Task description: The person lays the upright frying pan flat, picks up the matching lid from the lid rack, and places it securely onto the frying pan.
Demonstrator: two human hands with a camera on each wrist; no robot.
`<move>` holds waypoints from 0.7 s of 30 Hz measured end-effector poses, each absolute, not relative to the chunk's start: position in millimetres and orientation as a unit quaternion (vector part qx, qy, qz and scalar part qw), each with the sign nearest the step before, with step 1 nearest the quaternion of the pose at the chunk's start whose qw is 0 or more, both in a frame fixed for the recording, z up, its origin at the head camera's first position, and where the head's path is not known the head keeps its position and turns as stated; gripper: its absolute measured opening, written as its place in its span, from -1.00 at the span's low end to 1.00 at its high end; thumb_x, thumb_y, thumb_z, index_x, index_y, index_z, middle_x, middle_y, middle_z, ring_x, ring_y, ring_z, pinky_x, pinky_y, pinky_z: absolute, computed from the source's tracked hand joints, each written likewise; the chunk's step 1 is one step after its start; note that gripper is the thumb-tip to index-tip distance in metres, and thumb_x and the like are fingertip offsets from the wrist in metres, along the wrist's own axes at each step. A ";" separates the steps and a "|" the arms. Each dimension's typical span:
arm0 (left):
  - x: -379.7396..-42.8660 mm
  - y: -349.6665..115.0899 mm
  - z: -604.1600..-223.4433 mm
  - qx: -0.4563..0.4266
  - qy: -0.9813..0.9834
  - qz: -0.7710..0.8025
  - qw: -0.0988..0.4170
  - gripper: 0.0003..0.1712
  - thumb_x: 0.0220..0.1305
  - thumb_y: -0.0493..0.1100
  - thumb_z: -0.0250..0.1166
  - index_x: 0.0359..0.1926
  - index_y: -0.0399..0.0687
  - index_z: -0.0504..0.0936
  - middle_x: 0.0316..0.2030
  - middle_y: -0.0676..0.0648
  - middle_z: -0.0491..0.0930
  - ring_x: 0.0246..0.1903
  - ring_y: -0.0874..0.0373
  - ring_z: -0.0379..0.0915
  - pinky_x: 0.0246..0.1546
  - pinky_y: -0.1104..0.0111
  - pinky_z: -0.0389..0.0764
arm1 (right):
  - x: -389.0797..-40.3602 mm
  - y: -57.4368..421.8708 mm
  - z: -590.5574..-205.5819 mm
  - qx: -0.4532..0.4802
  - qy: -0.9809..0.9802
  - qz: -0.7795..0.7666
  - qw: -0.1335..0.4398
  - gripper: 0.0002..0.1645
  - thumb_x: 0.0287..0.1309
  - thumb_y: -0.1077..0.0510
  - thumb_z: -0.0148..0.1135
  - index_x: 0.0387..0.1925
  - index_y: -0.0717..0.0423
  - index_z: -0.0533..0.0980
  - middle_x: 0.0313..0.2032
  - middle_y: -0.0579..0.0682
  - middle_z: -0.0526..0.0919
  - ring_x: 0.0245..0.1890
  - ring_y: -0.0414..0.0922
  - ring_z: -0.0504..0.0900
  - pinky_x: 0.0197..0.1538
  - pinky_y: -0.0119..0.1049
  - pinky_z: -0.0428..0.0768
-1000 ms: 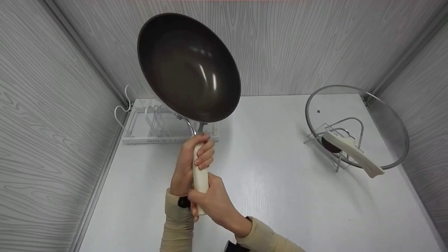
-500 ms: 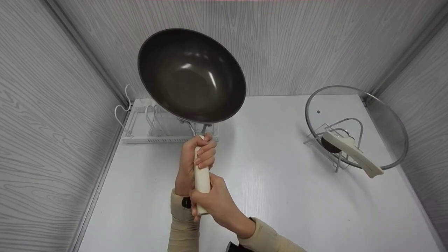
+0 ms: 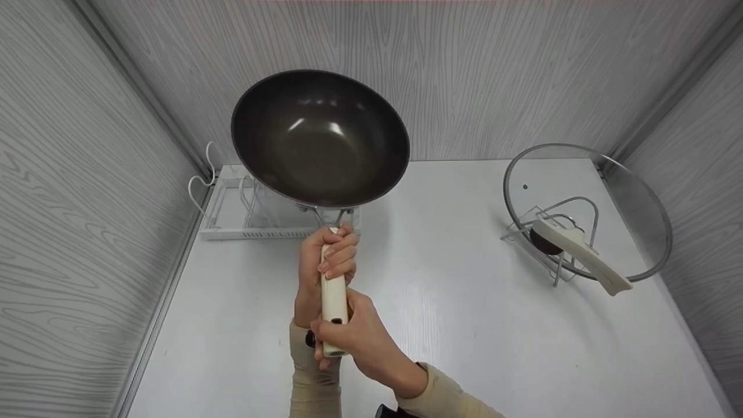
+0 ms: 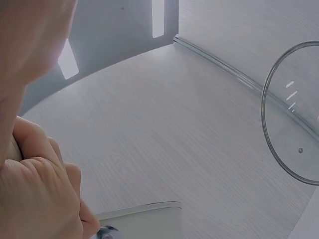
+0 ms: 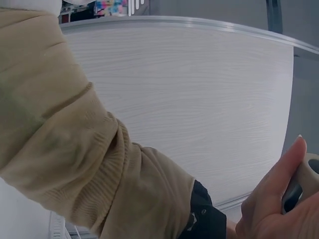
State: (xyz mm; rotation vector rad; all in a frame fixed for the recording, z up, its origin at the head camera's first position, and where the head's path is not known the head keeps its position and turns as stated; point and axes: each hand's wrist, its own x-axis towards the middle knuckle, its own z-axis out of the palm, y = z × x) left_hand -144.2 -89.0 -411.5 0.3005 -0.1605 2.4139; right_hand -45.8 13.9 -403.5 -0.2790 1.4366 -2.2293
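A deep frying pan point(image 3: 319, 145) with a dark brown inside is held up in the head view, its bowl pointing away and its inside facing me. My left hand point(image 3: 328, 267) grips the cream handle point(image 3: 334, 296) close to the bowl, fingers wrapped round it. Lower down, my right hand point(image 3: 363, 339) grips the handle's end, thumb across the top. The hollow handle end point(image 5: 313, 169) pokes out beside fingers in the right wrist view. Curled left-hand fingers point(image 4: 42, 174) fill the left side of the left wrist view, with the pan's pale outer side point(image 4: 144, 221) below.
Behind the pan a white dish rack point(image 3: 232, 232) stands at the back left, partly covered by the bowl. At the right, a glass lid point(image 3: 633, 215) with a cream handle leans on a wire stand point(image 3: 595, 217). Grey wood-grain walls point(image 3: 464, 75) enclose the white table point(image 3: 441, 261).
The bowl has come down in the head view and its tilt has altered, so its rim looks wider and flatter. My left forearm has shifted right. Both hands keep their grip on the handle.
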 end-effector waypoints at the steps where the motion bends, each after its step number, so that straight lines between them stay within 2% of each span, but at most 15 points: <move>1: -144.0 -88.8 -411.7 0.115 -0.068 0.929 0.345 -0.88 0.22 -0.45 -0.11 -0.30 -0.18 0.18 -0.63 0.07 -0.01 -0.80 0.27 -0.05 -0.82 0.41 0.36 | -45.7 14.6 -403.4 -0.105 0.522 -0.812 0.238 -0.61 0.08 0.30 0.18 -0.06 0.34 0.33 -0.51 0.02 0.57 -0.65 -0.22 0.60 -0.57 -0.34 0.66; 8: -141.8 -85.5 -410.9 0.110 -0.108 0.930 0.335 -0.87 0.21 -0.45 -0.12 -0.29 -0.17 0.15 -0.63 0.08 0.01 -0.81 0.28 -0.03 -0.82 0.41 0.37 | -45.6 18.1 -400.5 -0.121 0.541 -0.799 0.234 -0.54 0.00 0.28 0.24 -0.04 0.33 0.34 -0.45 -0.02 0.55 -0.58 -0.21 0.61 -0.48 -0.36 0.65; 16: -138.6 -83.4 -410.5 0.113 -0.137 0.928 0.327 -0.86 0.22 -0.44 -0.11 -0.29 -0.17 0.14 -0.63 0.08 0.01 -0.80 0.28 0.00 -0.81 0.39 0.40 | -44.3 25.4 -396.9 -0.121 0.530 -0.797 0.263 -0.38 0.01 0.25 0.27 0.12 0.36 0.30 -0.30 0.11 0.52 -0.56 -0.14 0.62 -0.54 -0.30 0.68; 21: -135.9 -84.6 -412.2 0.114 -0.158 0.922 0.336 -0.83 0.22 -0.44 -0.10 -0.27 -0.15 0.11 -0.61 0.08 0.02 -0.79 0.28 0.01 -0.80 0.40 0.40 | -44.9 28.6 -400.4 -0.147 0.524 -0.789 0.284 -0.31 0.09 0.21 0.28 0.21 0.34 0.25 -0.38 0.04 0.56 -0.64 -0.19 0.59 -0.59 -0.36 0.63</move>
